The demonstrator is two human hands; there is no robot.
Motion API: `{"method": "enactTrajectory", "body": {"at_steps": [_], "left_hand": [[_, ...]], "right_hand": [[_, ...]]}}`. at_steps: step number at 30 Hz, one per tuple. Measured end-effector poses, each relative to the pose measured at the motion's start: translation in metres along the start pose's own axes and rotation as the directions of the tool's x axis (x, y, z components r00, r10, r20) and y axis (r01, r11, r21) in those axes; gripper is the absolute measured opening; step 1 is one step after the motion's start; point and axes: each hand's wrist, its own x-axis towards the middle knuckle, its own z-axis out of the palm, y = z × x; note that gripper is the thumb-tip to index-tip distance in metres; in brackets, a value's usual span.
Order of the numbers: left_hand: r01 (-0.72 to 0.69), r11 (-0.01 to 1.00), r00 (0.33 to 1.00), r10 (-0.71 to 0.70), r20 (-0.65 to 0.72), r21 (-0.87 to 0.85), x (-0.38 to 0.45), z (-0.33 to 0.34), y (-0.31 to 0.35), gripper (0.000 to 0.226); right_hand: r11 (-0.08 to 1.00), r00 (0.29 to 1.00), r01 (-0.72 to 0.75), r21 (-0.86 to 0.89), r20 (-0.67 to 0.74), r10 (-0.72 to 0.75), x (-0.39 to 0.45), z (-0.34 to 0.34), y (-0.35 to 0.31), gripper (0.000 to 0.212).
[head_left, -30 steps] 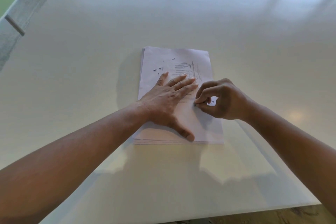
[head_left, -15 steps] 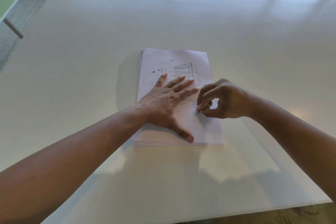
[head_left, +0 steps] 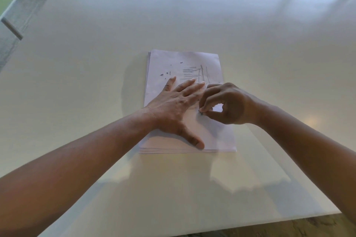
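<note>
A stack of white paper [head_left: 165, 61] lies in the middle of a white table [head_left: 96, 63]. Pencil lines and small dark marks cover the top sheet's far half. My left hand [head_left: 177, 107] lies flat on the stack with fingers spread and the thumb near the front edge. My right hand [head_left: 225, 104] sits just to its right, fingers curled, thumb and forefinger pinching a tiny dark object [head_left: 201, 113] whose tip touches the top sheet. What the object is cannot be made out.
The table's front edge [head_left: 250, 223] runs along the bottom right, with wood-look floor beyond it. At far left, off the table, stands a green panel with a pale frame [head_left: 7, 15] over grey floor.
My right hand has shifted slightly left, toward my left hand, with the pinched tip still on the sheet. The left hand has stayed put. The view has drifted a little.
</note>
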Motion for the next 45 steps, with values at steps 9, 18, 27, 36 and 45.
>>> {"method": "enactTrajectory", "body": {"at_steps": [9, 18, 27, 36, 45], "left_hand": [[-0.016, 1.0, 1.0, 0.016, 0.0, -0.013, -0.001, -0.001, -0.002, 0.152], [0.111, 0.906, 0.994, -0.093, 0.065, -0.407, 0.004, -0.02, -0.008, 0.111], [0.024, 0.704, 0.961, -0.213, -0.178, -0.709, 0.022, -0.034, -0.022, 0.048], [-0.025, 0.608, 0.786, -0.478, -0.391, -0.793, 0.049, -0.055, -0.028, 0.013], [0.07, 0.666, 0.762, -0.516, -0.391, -0.743, 0.072, -0.051, -0.053, 0.032]], "right_hand": [[0.99, 0.978, -0.14, 0.021, -0.151, 0.142, -0.013, -0.005, 0.005, 0.005], [0.935, 0.899, -0.338, 0.105, -0.26, 0.354, -0.003, 0.008, 0.017, 0.006], [0.915, 0.895, -0.383, 0.124, -0.194, 0.401, 0.006, 0.004, 0.023, 0.009], [0.913, 0.89, -0.388, 0.126, -0.207, 0.407, 0.02, -0.002, 0.029, 0.008], [0.922, 0.903, -0.367, 0.119, -0.194, 0.384, 0.042, -0.003, 0.037, 0.005]]}}
